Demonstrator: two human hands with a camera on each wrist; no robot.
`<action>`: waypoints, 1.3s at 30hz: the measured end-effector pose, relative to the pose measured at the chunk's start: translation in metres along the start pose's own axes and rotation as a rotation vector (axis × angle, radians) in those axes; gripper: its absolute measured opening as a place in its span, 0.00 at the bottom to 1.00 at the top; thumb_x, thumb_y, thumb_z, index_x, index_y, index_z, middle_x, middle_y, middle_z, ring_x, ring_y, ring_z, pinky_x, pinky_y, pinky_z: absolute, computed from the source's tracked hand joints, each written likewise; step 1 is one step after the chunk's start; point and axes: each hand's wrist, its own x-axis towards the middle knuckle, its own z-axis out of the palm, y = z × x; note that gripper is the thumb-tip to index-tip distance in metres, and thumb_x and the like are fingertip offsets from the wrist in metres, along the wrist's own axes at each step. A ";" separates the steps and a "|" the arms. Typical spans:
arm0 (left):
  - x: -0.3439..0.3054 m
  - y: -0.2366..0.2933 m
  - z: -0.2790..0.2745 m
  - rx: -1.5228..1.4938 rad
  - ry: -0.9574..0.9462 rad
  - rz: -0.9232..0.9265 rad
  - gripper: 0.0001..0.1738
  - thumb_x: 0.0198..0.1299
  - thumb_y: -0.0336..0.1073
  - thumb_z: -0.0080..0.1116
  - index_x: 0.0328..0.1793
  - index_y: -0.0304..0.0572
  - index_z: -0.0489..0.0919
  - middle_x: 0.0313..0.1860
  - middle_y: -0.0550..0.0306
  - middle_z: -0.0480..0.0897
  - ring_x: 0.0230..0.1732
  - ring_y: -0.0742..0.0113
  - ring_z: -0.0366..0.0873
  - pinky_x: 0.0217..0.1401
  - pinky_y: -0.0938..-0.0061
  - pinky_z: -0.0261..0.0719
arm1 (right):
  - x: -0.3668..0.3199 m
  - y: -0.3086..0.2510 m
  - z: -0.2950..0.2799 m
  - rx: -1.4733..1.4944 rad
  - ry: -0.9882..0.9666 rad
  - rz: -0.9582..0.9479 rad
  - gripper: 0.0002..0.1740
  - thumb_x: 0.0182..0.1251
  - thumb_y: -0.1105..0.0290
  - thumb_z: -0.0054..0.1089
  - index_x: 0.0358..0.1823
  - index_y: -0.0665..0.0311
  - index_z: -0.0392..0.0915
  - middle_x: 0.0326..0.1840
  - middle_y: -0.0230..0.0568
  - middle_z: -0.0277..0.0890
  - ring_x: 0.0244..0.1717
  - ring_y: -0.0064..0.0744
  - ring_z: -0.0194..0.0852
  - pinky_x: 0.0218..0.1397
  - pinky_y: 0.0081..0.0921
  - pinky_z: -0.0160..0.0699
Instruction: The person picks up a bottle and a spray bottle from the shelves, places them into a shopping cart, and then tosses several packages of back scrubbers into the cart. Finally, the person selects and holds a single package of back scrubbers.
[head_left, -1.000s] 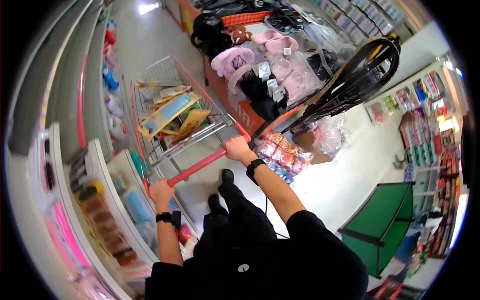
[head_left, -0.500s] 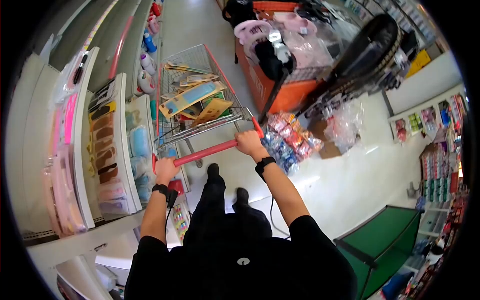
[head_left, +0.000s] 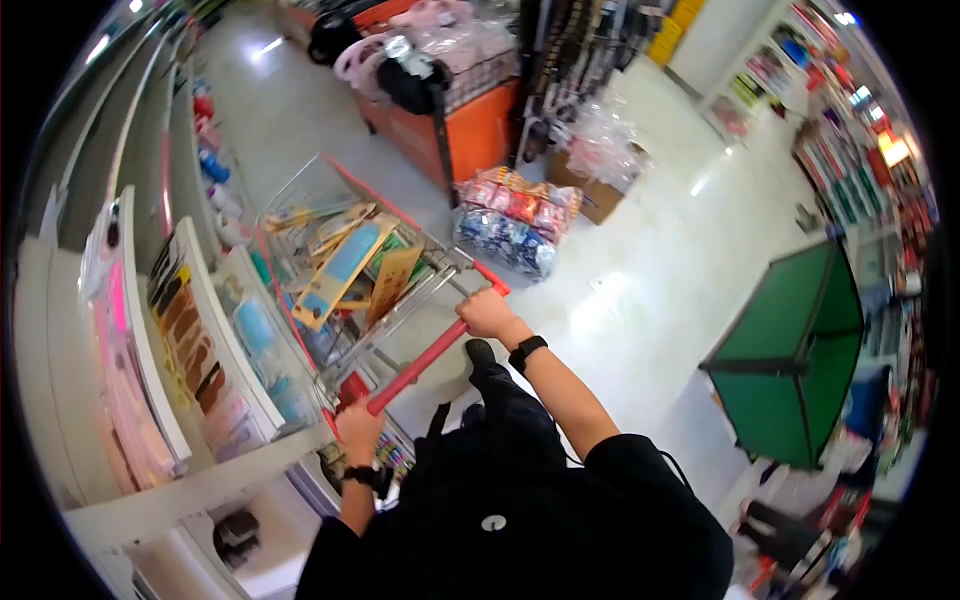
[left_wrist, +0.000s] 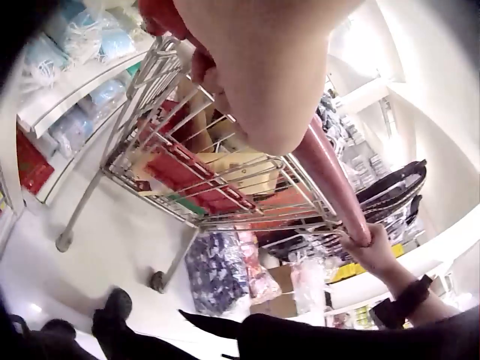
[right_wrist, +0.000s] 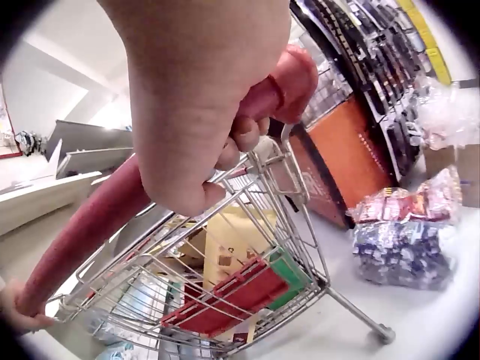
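Note:
Both hands grip the red handle (head_left: 418, 366) of a wire shopping cart (head_left: 262, 232). The left hand (head_left: 359, 432) holds its left end, and the right hand (head_left: 488, 313) is wrapped round it near the right end. In the right wrist view the fingers of the right hand (right_wrist: 210, 112) curl under the handle (right_wrist: 90, 229). The left hand (left_wrist: 255, 67) fills the top of the left wrist view, over the bar. Inside the cart lie several flat packages, among them a blue-and-tan one (head_left: 345, 262) and a tan one (head_left: 393, 281).
Shelves with hanging packs (head_left: 190, 330) run along the left. Ahead to the right stands an orange bin (head_left: 478, 138) with slippers, beside bagged goods (head_left: 515, 222) on the floor and a cardboard box (head_left: 596, 198). A green-panelled frame (head_left: 780, 330) stands at the right.
The orange bin, bagged goods and box have shifted left in the head view, and the cart and handle are tilted more. Both hands have kept their grip.

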 end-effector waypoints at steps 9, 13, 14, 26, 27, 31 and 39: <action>-0.124 0.038 0.013 0.010 -0.128 0.003 0.12 0.46 0.47 0.60 0.33 0.52 0.81 0.25 0.49 0.82 0.28 0.48 0.81 0.31 0.56 0.77 | -0.148 -0.044 -0.013 0.009 0.002 0.084 0.04 0.40 0.68 0.60 0.18 0.58 0.75 0.19 0.39 0.77 0.25 0.44 0.78 0.32 0.38 0.74; -0.168 0.038 0.016 -0.010 -0.125 0.068 0.13 0.44 0.48 0.61 0.31 0.50 0.81 0.25 0.49 0.82 0.27 0.49 0.81 0.31 0.57 0.78 | -0.201 -0.072 -0.011 0.034 -0.034 0.113 0.04 0.39 0.68 0.59 0.18 0.59 0.75 0.19 0.41 0.76 0.26 0.44 0.78 0.31 0.39 0.74; -0.179 0.038 0.016 0.000 -0.132 0.070 0.13 0.44 0.48 0.61 0.30 0.49 0.81 0.25 0.49 0.82 0.27 0.49 0.81 0.31 0.57 0.78 | -0.212 -0.078 -0.010 0.043 -0.039 0.115 0.04 0.39 0.68 0.59 0.18 0.59 0.75 0.19 0.42 0.76 0.26 0.44 0.78 0.31 0.39 0.74; -0.289 0.084 0.022 -0.076 -0.110 0.203 0.09 0.43 0.45 0.59 0.24 0.51 0.81 0.21 0.52 0.81 0.25 0.51 0.81 0.29 0.57 0.78 | -0.373 -0.114 -0.004 0.111 0.139 0.107 0.04 0.43 0.70 0.57 0.19 0.60 0.71 0.18 0.39 0.74 0.22 0.44 0.76 0.26 0.39 0.73; -0.301 0.086 0.027 -0.060 -0.108 0.205 0.09 0.43 0.44 0.59 0.23 0.51 0.81 0.21 0.53 0.81 0.25 0.51 0.81 0.29 0.58 0.78 | -0.389 -0.118 -0.002 0.116 0.151 0.115 0.04 0.43 0.71 0.57 0.19 0.60 0.70 0.17 0.39 0.74 0.22 0.43 0.76 0.26 0.39 0.73; -0.334 0.113 0.025 -0.055 -0.056 0.255 0.08 0.43 0.44 0.59 0.22 0.51 0.80 0.19 0.53 0.80 0.23 0.51 0.80 0.28 0.59 0.77 | -0.452 -0.135 -0.009 0.134 0.164 0.183 0.06 0.44 0.69 0.57 0.18 0.59 0.69 0.16 0.36 0.73 0.20 0.41 0.75 0.26 0.37 0.73; -0.380 0.144 0.031 -0.002 -0.087 0.473 0.10 0.44 0.44 0.58 0.18 0.50 0.78 0.17 0.53 0.78 0.21 0.50 0.79 0.25 0.58 0.76 | -0.572 -0.178 -0.003 0.128 0.173 0.374 0.09 0.45 0.66 0.60 0.18 0.58 0.69 0.15 0.36 0.72 0.20 0.40 0.76 0.26 0.36 0.74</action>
